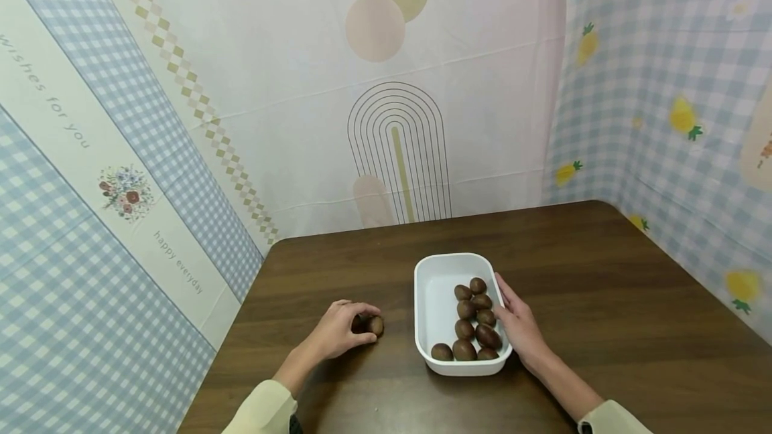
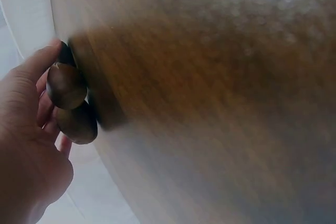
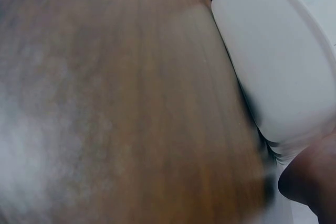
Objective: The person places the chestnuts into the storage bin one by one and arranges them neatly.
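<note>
My left hand (image 1: pixel 339 330) is low on the table left of the white box, thumb and fingers curled round brown egg-shaped fruits (image 1: pixel 376 325) that look like passion fruits. In the left wrist view, two of these fruits (image 2: pixel 66 86) show close together beside the fingers; a dark shape behind them is partly hidden. My right hand (image 1: pixel 522 332) grips the right side of the white rectangular box (image 1: pixel 435 286), thumb at the rim and fingers outside. Several similar brown fruits (image 1: pixel 464 329) lie in the box, mostly along its right and near sides.
The dark wooden table (image 1: pixel 338 266) carries the box near its middle. Behind it hangs a pale patterned cloth (image 1: pixel 289 119). Blue checked cloths flank the table on the left (image 1: pixel 78 273) and right (image 1: pixel 681 173).
</note>
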`<state>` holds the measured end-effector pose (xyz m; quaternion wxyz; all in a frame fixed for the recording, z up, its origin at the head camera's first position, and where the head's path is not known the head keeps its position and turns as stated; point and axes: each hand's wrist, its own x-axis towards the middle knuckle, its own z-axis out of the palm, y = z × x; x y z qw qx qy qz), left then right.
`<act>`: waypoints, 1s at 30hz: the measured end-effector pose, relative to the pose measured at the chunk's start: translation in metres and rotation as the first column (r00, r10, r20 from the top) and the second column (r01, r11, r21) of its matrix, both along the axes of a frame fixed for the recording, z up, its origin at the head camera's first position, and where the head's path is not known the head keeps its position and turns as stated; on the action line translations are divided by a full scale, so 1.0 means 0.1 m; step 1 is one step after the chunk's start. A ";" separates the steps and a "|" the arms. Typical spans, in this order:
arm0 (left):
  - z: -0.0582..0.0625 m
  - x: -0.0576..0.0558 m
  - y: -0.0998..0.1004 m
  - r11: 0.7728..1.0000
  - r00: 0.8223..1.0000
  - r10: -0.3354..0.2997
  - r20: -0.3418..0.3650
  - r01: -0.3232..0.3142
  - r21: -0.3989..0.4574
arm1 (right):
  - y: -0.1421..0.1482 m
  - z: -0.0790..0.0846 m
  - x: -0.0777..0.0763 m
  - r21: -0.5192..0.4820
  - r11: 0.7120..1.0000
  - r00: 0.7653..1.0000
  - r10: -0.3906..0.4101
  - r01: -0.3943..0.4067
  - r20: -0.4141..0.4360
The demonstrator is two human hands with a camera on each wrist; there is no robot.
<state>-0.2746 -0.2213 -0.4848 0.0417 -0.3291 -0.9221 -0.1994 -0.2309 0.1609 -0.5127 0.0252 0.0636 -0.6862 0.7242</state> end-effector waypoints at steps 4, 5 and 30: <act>-0.01 -0.01 0.00 1.000 1.000 0.011 0.008 -0.012 0.014 | 0.00 0.00 -0.01 0.002 1.000 1.000 -0.003 0.003 0.005; -0.02 -0.01 0.00 0.999 1.000 0.020 0.014 -0.020 0.025 | 0.01 0.00 -0.01 0.004 1.000 1.000 -0.004 0.004 0.007; 0.17 -0.29 0.46 0.733 0.947 -0.035 0.321 -0.194 0.652 | -0.04 0.01 0.06 0.010 1.000 1.000 -0.012 0.012 0.009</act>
